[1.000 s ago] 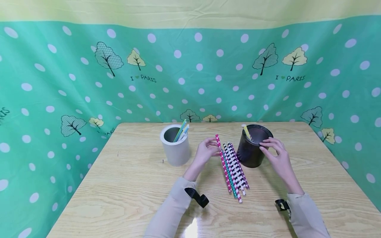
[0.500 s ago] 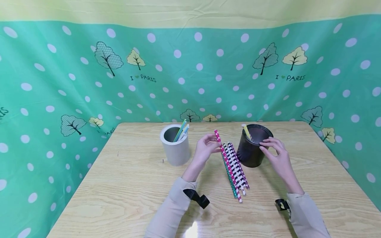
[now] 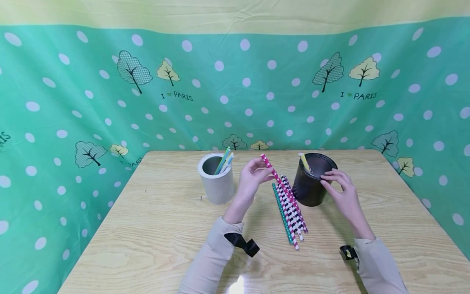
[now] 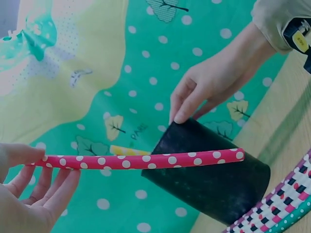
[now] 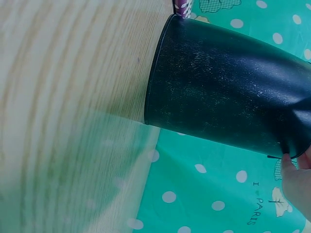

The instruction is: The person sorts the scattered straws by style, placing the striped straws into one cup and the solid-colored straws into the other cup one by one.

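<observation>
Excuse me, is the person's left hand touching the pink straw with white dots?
Touching. The left wrist view shows it: the left hand pinches the pink straw near one end with its fingers.

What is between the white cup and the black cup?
In the head view: the left hand, the pink dotted straw it pinches, and a bunch of patterned straws lying on the table close to the black cup.

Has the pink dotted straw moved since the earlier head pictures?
Yes. Against the unmoved white container, the pink straw has risen in view, its top going left, its lower end right.
</observation>
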